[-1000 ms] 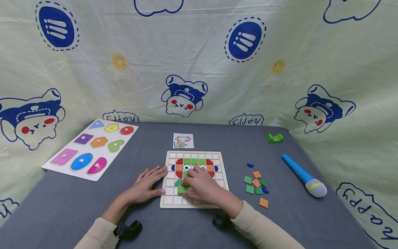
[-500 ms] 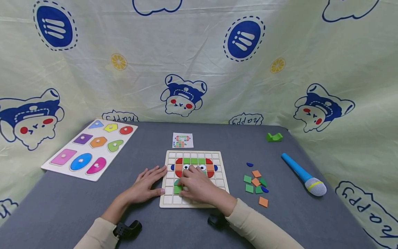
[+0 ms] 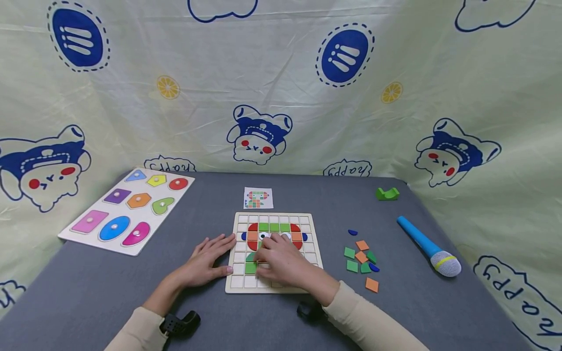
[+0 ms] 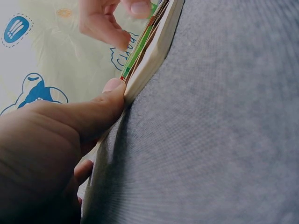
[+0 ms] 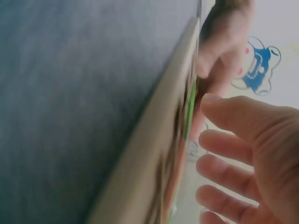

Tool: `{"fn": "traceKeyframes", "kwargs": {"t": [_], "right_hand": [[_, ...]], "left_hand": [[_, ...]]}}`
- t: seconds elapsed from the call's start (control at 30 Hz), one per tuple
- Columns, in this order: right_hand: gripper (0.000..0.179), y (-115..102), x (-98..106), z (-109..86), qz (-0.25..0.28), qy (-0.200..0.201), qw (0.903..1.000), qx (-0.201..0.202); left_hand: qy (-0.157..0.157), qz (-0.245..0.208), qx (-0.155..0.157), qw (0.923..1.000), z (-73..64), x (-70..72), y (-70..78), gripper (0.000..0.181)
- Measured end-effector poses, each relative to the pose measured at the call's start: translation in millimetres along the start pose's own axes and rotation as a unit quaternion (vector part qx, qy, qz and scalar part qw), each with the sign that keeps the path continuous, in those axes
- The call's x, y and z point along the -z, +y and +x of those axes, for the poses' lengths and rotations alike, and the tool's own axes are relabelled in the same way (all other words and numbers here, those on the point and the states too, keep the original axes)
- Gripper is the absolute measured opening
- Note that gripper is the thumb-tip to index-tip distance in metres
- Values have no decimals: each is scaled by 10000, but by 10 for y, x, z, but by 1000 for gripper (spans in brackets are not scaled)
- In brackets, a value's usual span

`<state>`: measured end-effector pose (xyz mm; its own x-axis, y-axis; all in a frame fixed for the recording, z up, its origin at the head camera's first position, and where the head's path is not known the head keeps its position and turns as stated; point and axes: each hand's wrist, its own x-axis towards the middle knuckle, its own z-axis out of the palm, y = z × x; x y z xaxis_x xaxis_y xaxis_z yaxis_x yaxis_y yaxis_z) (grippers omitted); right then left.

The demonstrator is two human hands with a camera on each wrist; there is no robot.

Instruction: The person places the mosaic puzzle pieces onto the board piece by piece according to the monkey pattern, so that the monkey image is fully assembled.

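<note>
A square wooden grid board lies on the dark table, with red, orange, green, blue and eye-marked tiles in its cells. My left hand lies flat at the board's left side, thumb against the edge; the left wrist view shows that thumb on the rim. Over the board's middle is my right hand, covering several cells. Its fingertips are beside a green square tile, under a rounded green tile. In the right wrist view the thumb and loosely bent fingers stand apart, with nothing between them.
A pattern card lies behind the board. Loose orange, green and blue tiles lie to the right, near a toy microphone and a green curved block. A white shape puzzle occupies the left back.
The green square tile has slid a little left into the cell below the rounded green tile. My right hand went left with it, then eased slightly back right. The left hand stays put.
</note>
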<state>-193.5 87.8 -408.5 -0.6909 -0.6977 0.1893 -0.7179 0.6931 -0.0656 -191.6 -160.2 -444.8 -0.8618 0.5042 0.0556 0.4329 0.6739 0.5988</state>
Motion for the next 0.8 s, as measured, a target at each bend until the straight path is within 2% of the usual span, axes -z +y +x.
{"fn": "traceKeyframes", "kwargs": {"t": [0.3, 0.57, 0.8], "right_hand": [[24, 266, 149, -245, 44, 470, 9982, -379], [25, 548, 227, -581, 33, 474, 9938, -1009], [26, 778, 254, -904, -159, 694, 9885, -1334]], "left_hand": [[-42, -25, 7, 10000, 2, -1, 3, 71], [-35, -32, 27, 10000, -4, 4, 12, 71], [0, 10, 20, 10000, 2, -2, 11, 71]]}}
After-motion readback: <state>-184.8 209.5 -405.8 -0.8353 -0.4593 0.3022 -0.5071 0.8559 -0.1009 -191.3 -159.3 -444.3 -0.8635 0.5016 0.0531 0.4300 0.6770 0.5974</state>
